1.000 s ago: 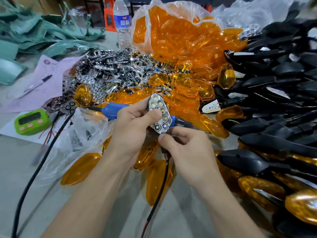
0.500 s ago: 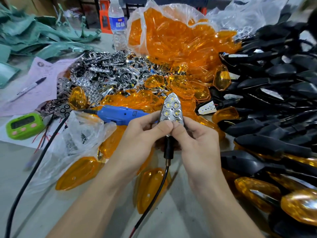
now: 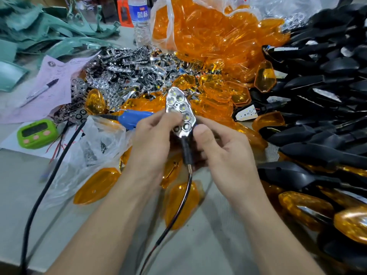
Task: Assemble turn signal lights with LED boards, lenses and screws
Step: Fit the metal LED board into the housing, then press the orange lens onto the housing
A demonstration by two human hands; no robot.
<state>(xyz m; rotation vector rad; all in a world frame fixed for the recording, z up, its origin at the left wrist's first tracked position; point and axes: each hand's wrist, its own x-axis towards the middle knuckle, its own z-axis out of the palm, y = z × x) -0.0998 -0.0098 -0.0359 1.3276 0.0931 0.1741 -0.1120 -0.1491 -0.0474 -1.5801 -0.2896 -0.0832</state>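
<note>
Both hands hold one turn signal light (image 3: 180, 108) upright over the table's middle. Its chrome reflector with several LED cups faces me, and a black stem with a dark cable (image 3: 182, 197) hangs below. My left hand (image 3: 153, 143) pinches the light's left edge with thumb and fingers. My right hand (image 3: 222, 147) curls around the stem and lower right side, thumb near the reflector's base. The housing behind the reflector is hidden. Loose orange lenses (image 3: 216, 92) lie just behind. A blue electric screwdriver (image 3: 133, 118) lies to the left.
A bag of orange lenses (image 3: 208, 30) stands at the back. Chrome reflectors (image 3: 127, 70) are heaped back left. Black housings (image 3: 327, 92) fill the right side. A green timer (image 3: 36, 133), a marker (image 3: 41, 91), a screw bag (image 3: 95, 147) and a water bottle (image 3: 141, 20) sit left.
The light has turned from tilted to upright and risen slightly. My right thumb slid from its lower edge to the base by the stem; the left hand keeps its pinch.
</note>
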